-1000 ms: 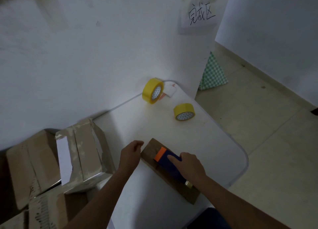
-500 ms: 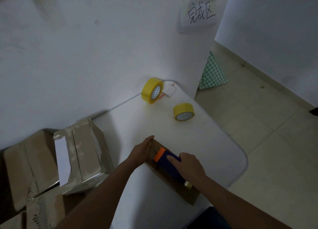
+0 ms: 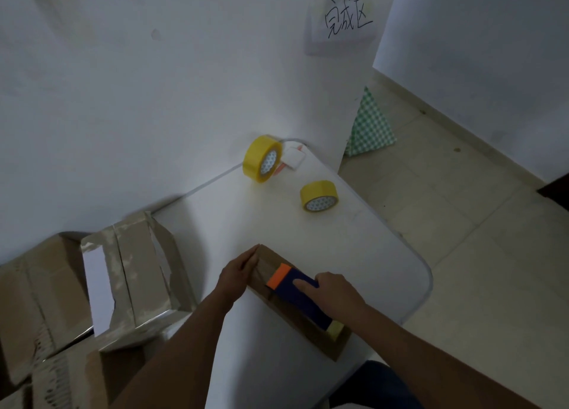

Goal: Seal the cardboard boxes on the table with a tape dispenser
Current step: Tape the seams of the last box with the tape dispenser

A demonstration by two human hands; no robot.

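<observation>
The right hand [image 3: 332, 294] grips a blue dispenser [image 3: 300, 298], index finger straight along its top, on a flat box [image 3: 268, 262] on the table [image 3: 354, 239]. The left hand [image 3: 238, 271] presses straight fingers against the box's left edge. Beyond the fingertips sit two yellow tape rolls [image 3: 318, 195].

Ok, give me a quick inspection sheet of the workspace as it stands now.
Surface: white table against the wall.
Job's things: flat cardboard box near the front edge; blue and orange tape dispenser lying on it.
Clutter: two yellow tape rolls, one on edge, one flat; small white item behind them.
Hands: left hand flat against the box's far end; right hand holds the dispenser.
Cables: nothing seen.
Surroundings: taped boxes at left; handwritten wall sign; green checked cloth on the floor.
</observation>
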